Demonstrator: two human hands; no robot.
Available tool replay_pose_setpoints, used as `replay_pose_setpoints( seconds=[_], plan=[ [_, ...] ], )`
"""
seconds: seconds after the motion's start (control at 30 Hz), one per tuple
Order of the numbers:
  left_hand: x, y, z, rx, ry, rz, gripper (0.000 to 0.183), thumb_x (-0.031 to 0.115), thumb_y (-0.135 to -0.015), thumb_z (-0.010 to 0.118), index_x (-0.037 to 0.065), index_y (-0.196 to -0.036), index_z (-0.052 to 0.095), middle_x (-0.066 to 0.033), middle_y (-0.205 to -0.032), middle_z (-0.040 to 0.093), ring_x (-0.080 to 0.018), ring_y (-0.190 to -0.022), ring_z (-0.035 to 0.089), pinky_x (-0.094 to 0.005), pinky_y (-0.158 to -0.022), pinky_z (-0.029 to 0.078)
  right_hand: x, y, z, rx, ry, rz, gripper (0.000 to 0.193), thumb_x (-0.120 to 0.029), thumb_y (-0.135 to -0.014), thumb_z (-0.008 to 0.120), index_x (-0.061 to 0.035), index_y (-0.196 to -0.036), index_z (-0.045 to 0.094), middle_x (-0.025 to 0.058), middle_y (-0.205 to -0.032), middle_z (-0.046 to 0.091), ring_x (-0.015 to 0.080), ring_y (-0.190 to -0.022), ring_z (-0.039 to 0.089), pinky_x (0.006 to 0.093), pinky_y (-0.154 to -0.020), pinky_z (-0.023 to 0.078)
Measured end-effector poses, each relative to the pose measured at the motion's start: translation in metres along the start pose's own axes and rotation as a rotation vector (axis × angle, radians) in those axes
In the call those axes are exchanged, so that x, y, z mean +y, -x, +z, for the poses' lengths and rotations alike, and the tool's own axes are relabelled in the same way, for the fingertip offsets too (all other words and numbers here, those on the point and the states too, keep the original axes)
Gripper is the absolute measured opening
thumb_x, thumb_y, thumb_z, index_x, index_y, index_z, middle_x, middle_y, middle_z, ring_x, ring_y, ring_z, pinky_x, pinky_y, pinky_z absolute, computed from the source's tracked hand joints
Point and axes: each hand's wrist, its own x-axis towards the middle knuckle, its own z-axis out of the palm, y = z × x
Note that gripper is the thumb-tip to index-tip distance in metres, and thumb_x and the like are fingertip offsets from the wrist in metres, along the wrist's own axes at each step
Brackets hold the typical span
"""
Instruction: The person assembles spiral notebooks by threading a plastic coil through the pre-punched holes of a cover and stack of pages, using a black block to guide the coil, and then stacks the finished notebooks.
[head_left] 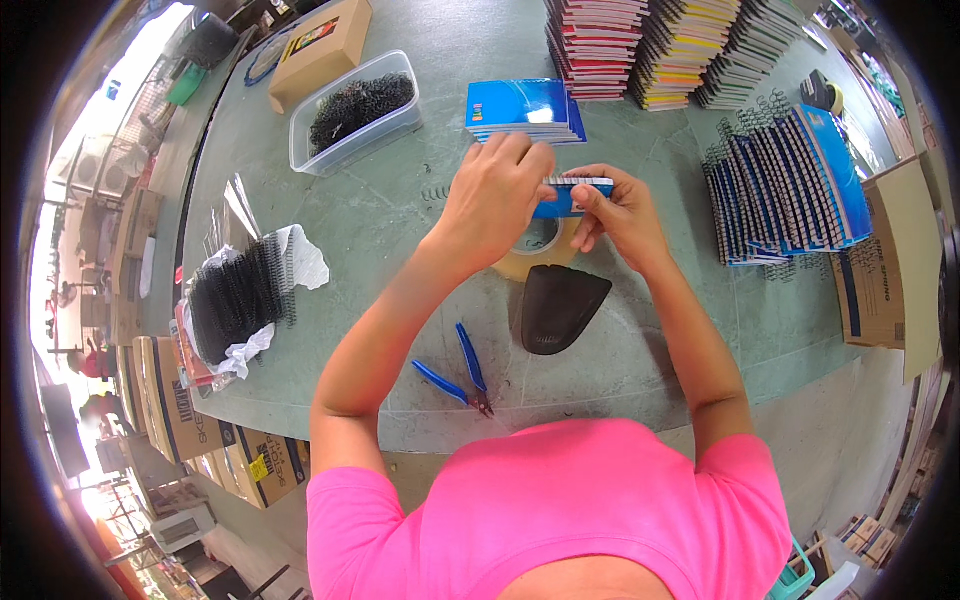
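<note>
My right hand grips a small blue notebook, its holed edge facing up, thumb on the cover. At the left end of that edge, the fingers of my left hand are closed in a pinch. A thin dark spiral binding coil sticks out to the left from behind this hand; the fingertips are partly hidden. Under the notebook lies a roll of brown tape. Nearer to me are a dark rounded block-like thing and blue-handled cutters with their handles apart.
Blue notebooks are stacked just beyond my hands, with red and yellow stacks behind. Coil-bound blue notebooks stand right, beside a cardboard box. Left are a plastic tub of coils and a coil bundle.
</note>
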Motion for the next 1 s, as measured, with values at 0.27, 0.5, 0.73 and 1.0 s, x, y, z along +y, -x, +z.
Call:
replay_pose_setpoints(
  seconds=[0.27, 0.5, 0.73, 1.0],
  plan=[
    [0.004, 0.000, -0.003, -0.034, -0.011, -0.042, 0.024, 0.013, -0.077, 0.064, 0.005, -0.100, 0.059, -0.0095, -0.095, 0.058, -0.0285, -0.093, 0.054, -0.0397, -0.080, 0.040, 0.001, 0.000, 0.005, 0.008, -0.050, -0.052, 0.028, -0.021, -0.089, 0.059, -0.0021, -0.110, 0.056, 0.0055, -0.078, 0.061, 0.0141, -0.055, 0.064, 0.0218, -0.045, 0.049],
    [0.007, -0.002, 0.004, 0.037, -0.070, -0.008, 0.022, 0.017, -0.086, 0.056, 0.005, -0.105, 0.061, -0.0096, -0.101, 0.061, -0.0279, -0.099, 0.053, -0.0399, -0.082, 0.040, -0.001, -0.002, 0.002, -0.018, -0.037, -0.123, 0.029, -0.020, -0.087, 0.062, -0.0014, -0.108, 0.057, 0.0045, -0.077, 0.060, 0.0132, -0.056, 0.064, 0.0211, -0.044, 0.048],
    [0.008, 0.000, 0.007, 0.047, -0.082, 0.044, 0.021, 0.017, -0.084, 0.058, 0.006, -0.102, 0.061, -0.0089, -0.100, 0.060, -0.0277, -0.099, 0.053, -0.0400, -0.082, 0.039, 0.002, 0.001, -0.002, 0.025, 0.124, -0.022, 0.031, -0.025, -0.086, 0.064, -0.0012, -0.105, 0.058, 0.0040, -0.073, 0.061, 0.0114, -0.054, 0.063, 0.0211, -0.045, 0.048],
    [0.015, 0.000, 0.008, 0.064, -0.093, 0.033, 0.018, 0.014, -0.078, 0.063, 0.007, -0.095, 0.059, -0.0082, -0.093, 0.057, -0.0283, -0.093, 0.052, -0.0404, -0.079, 0.039, -0.001, 0.003, 0.000, -0.009, 0.033, -0.027, 0.036, -0.024, -0.087, 0.062, -0.0030, -0.115, 0.054, 0.0048, -0.071, 0.061, 0.0111, -0.052, 0.061, 0.0210, -0.045, 0.048]
  ],
)
